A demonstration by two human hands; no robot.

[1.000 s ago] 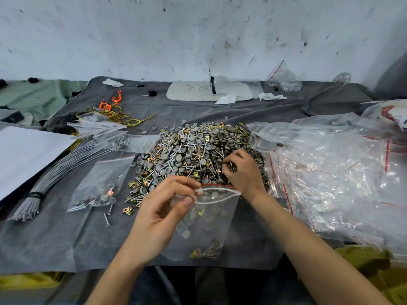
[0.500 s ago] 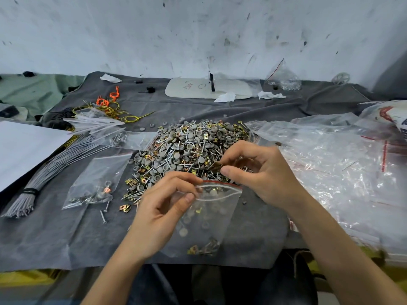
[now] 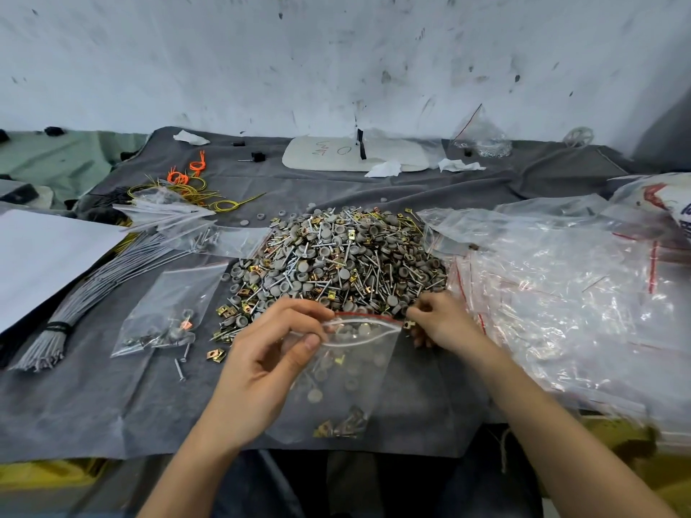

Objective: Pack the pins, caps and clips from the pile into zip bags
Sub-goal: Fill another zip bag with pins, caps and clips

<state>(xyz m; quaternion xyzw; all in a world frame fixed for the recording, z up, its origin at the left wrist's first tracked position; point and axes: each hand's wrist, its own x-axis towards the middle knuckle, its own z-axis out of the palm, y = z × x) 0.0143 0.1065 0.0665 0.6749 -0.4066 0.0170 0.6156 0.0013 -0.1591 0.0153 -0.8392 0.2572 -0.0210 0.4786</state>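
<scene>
Broadly, the desk (image 3: 112, 413) is draped in grey cloth, and everything here is placed by the pile (image 3: 336, 263) of pins, caps and clips at its middle. Right of the pile lies a slumped heap of empty bags (image 3: 561, 300), thin slippery film that would likely slide in sheets if dragged. The pile itself is loose metal and rubbery-looking grey discs. By its look it will shift and scatter when raked, so small pinches off its near edge suit it better than scoops.

Just in front of the pile, its mouth at the pile's near edge, is the open zip bag (image 3: 347, 379). It is partly filled, with caps midway down and clips sunk into the bottom corner. It looks limp and light yet bottom-heavy, and pin points could pierce the film, so the stiffer zip strip is the sound place to hold it. Left of the pile rests a filled bag (image 3: 168, 312).

The left hand (image 3: 261, 364) pinches the strip at the mouth's left end between thumb and forefinger, its other fingers loosely curled. The right hand (image 3: 441, 325), at the pile's near right corner, has its fingers curled close at the mouth's right end. It appears to pinch a brass clip (image 3: 410, 324); whether it also holds the strip I cannot tell.

By the pile's near left corner lies a loose pin (image 3: 180, 369), slim, smooth and likely to roll, best nipped by the shank.
</scene>
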